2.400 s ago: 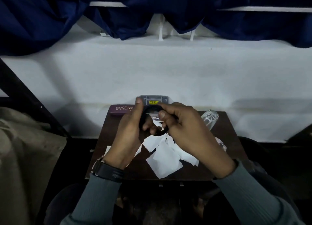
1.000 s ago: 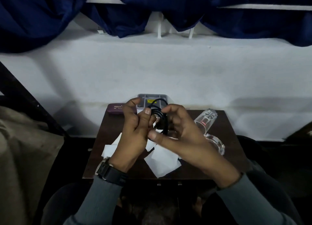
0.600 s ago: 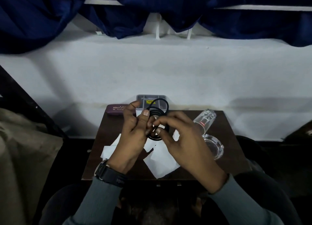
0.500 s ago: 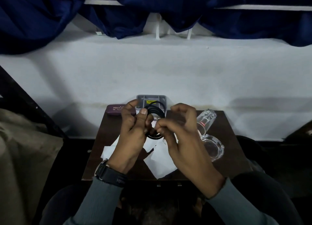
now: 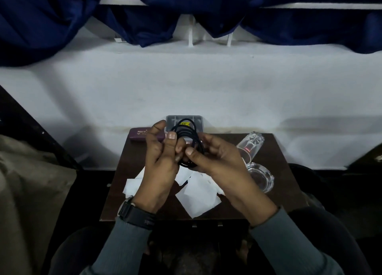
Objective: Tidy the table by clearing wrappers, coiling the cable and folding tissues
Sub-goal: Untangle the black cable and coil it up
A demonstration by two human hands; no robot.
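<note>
left grip [image 5: 161, 163] and right grip [image 5: 219, 163] hold coiled cable [image 5: 193, 135] over tissues [image 5: 198, 198]; glass [image 5: 249, 147] beside.

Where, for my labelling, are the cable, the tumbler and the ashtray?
cable [image 5: 196, 141]: head view, right side of its loops.
tumbler [image 5: 250, 145]: head view, its side wall.
ashtray [image 5: 270, 182]: head view, its glass rim.

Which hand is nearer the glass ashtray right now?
Right. The right hand, gripping the coiled cable, is just left of the glass ashtray; the left hand grips the cable's far side, farther left.

black cable [image 5: 187, 134], white tissues [image 5: 198, 198], dark brown table [image 5: 277, 183], navy curtain [image 5: 41, 20].
</note>
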